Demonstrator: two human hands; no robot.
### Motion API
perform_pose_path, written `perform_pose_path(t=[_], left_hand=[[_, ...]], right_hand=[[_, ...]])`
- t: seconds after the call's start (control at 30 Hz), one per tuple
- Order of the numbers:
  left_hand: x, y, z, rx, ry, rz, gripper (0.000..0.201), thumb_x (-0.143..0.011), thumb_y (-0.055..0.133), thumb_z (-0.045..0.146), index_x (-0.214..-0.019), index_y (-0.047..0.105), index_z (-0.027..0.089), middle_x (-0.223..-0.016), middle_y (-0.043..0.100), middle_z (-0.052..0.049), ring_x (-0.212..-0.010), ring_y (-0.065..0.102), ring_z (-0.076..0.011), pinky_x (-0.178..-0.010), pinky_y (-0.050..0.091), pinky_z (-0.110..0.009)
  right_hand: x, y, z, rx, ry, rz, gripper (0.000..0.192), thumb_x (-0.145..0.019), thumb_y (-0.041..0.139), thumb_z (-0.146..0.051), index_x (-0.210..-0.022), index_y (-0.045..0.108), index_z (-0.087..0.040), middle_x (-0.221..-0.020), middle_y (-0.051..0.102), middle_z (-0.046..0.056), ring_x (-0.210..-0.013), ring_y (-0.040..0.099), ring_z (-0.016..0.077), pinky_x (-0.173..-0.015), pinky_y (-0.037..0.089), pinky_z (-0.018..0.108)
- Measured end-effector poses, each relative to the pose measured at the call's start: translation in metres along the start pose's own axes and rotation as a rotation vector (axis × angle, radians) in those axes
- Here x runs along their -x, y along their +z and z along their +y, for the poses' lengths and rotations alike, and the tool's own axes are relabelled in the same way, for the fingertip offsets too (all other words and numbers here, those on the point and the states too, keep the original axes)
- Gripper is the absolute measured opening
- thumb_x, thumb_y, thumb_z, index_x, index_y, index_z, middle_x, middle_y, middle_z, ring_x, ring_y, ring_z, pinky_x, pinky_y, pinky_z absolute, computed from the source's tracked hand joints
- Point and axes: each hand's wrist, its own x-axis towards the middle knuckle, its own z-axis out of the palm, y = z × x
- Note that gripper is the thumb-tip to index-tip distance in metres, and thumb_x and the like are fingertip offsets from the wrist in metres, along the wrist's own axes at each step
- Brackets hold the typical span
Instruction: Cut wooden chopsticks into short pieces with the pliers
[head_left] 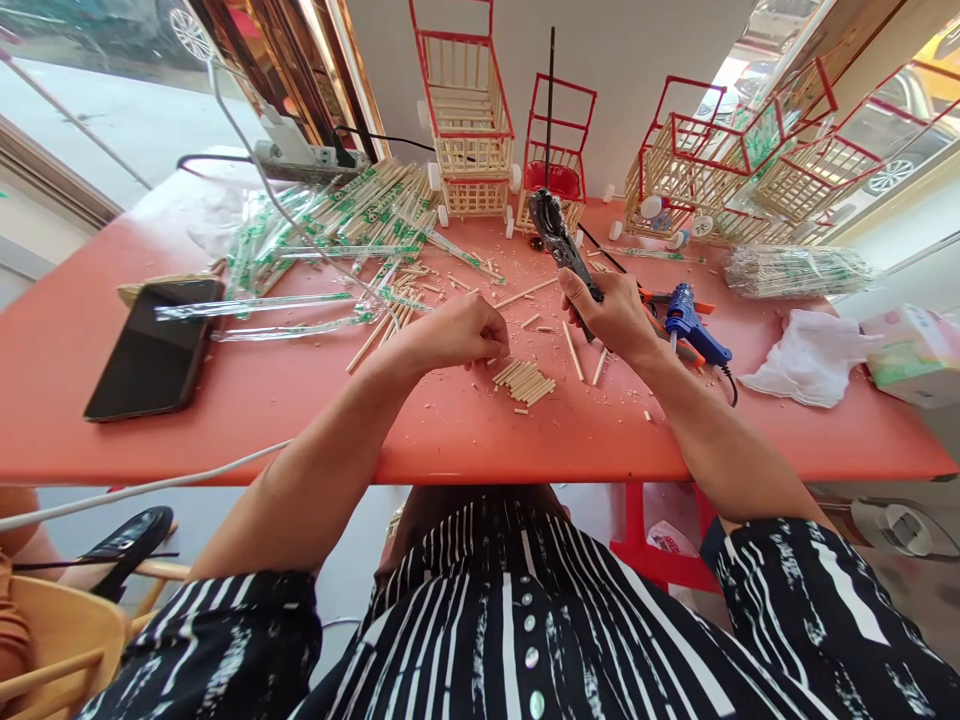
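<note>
My right hand is wrapped round the handle of a black hand tool, held tilted above the table. A thin dark rod stands in line with the tool's upper end; whether they join I cannot tell. My left hand is closed, its fingertips pinched together and pointing down at the tabletop. What they grip, if anything, is hidden. Right beside those fingertips lies a slanted row of short cut wooden sticks. Two longer stick pieces lie below my right hand.
Small stick carts with red rims line the back. Wrapped chopsticks and a phone lie left. On the right are a blue glue gun, a chopstick bundle, white tissue and a box. A white cable crosses the front left.
</note>
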Motion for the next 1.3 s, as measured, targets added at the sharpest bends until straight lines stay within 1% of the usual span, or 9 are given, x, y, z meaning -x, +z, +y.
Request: perform_pose_path(t=[0.27,0.33,0.47,0.57,0.77,0.9,1.07,1.2,1.3], left_hand=[[-0.003,-0.006,-0.013,0.019,-0.001,0.115,0.008,-0.069,0.070,0.022,-0.062,0.073,0.018,-0.052,0.064,0.001,-0.047,0.054,-0.0116,-0.048,0.037,-0.023],[-0.003,-0.011,-0.019,0.037,-0.001,0.225,0.009,-0.070,0.071,0.024,-0.063,0.073,0.019,-0.054,0.065,0.000,-0.049,0.055,-0.0126,-0.049,0.039,-0.024],[-0.010,-0.017,-0.031,0.035,0.072,0.551,0.013,-0.072,0.075,0.025,-0.061,0.070,0.020,-0.058,0.065,-0.001,-0.057,0.056,-0.0144,-0.055,0.039,-0.027],[-0.024,-0.014,-0.035,0.006,0.105,0.638,0.011,-0.072,0.077,0.025,-0.063,0.072,0.021,-0.063,0.066,-0.001,-0.063,0.057,-0.0158,-0.062,0.041,-0.029],[-0.055,-0.002,-0.028,-0.247,-0.014,0.580,0.009,-0.074,0.072,0.018,-0.065,0.071,0.019,-0.070,0.070,-0.005,-0.073,0.060,-0.0198,-0.075,0.044,-0.033],[-0.065,0.001,-0.026,-0.414,-0.092,0.519,0.006,-0.075,0.072,0.015,-0.070,0.074,0.018,-0.080,0.074,-0.010,-0.081,0.065,-0.0237,-0.074,0.044,-0.034],[-0.071,0.001,-0.026,-0.515,-0.106,0.416,0.003,-0.078,0.075,0.017,-0.080,0.077,0.015,-0.090,0.078,-0.012,-0.089,0.069,-0.0283,-0.074,0.045,-0.035],[-0.076,0.001,-0.022,-0.592,-0.106,0.381,0.010,-0.078,0.069,0.007,-0.084,0.075,0.013,-0.104,0.078,-0.017,-0.101,0.070,-0.0325,-0.078,0.045,-0.036],[-0.075,-0.001,-0.022,-0.519,-0.103,0.422,0.013,-0.077,0.067,0.005,-0.070,0.066,0.015,-0.089,0.075,-0.014,-0.090,0.068,-0.0282,-0.075,0.044,-0.035]], right_hand=[[-0.001,-0.001,0.001,-0.071,0.013,0.007,0.078,-0.087,0.045,-0.093,-0.069,0.065,-0.020,-0.063,0.068,0.008,-0.062,0.066,0.0190,-0.063,0.053,0.032],[-0.001,-0.002,0.000,-0.112,0.013,0.022,0.078,-0.086,0.045,-0.094,-0.069,0.065,-0.020,-0.063,0.067,0.007,-0.060,0.065,0.0177,-0.061,0.053,0.032],[-0.001,-0.003,-0.001,-0.187,-0.005,0.081,0.078,-0.087,0.044,-0.093,-0.068,0.065,-0.020,-0.061,0.065,0.007,-0.056,0.064,0.0158,-0.058,0.053,0.030],[-0.001,-0.004,-0.002,-0.216,-0.004,0.094,0.077,-0.088,0.045,-0.091,-0.069,0.066,-0.019,-0.061,0.066,0.006,-0.055,0.064,0.0153,-0.058,0.054,0.029],[-0.003,-0.003,-0.001,-0.235,0.007,0.098,0.079,-0.085,0.047,-0.093,-0.068,0.067,-0.019,-0.061,0.066,0.006,-0.054,0.064,0.0150,-0.055,0.054,0.028],[-0.004,-0.003,0.001,-0.217,0.002,0.096,0.078,-0.085,0.049,-0.093,-0.068,0.067,-0.019,-0.061,0.066,0.007,-0.054,0.065,0.0159,-0.055,0.054,0.028],[-0.003,-0.001,0.003,-0.184,0.002,0.071,0.079,-0.085,0.049,-0.093,-0.069,0.067,-0.018,-0.062,0.067,0.008,-0.056,0.066,0.0174,-0.055,0.053,0.028],[-0.003,-0.001,0.003,-0.149,-0.002,0.052,0.079,-0.086,0.046,-0.093,-0.070,0.068,-0.018,-0.063,0.069,0.008,-0.059,0.068,0.0185,-0.058,0.054,0.029],[-0.004,-0.002,0.004,-0.123,-0.007,0.046,0.078,-0.088,0.047,-0.091,-0.071,0.069,-0.018,-0.063,0.069,0.009,-0.061,0.069,0.0193,-0.060,0.054,0.029]])
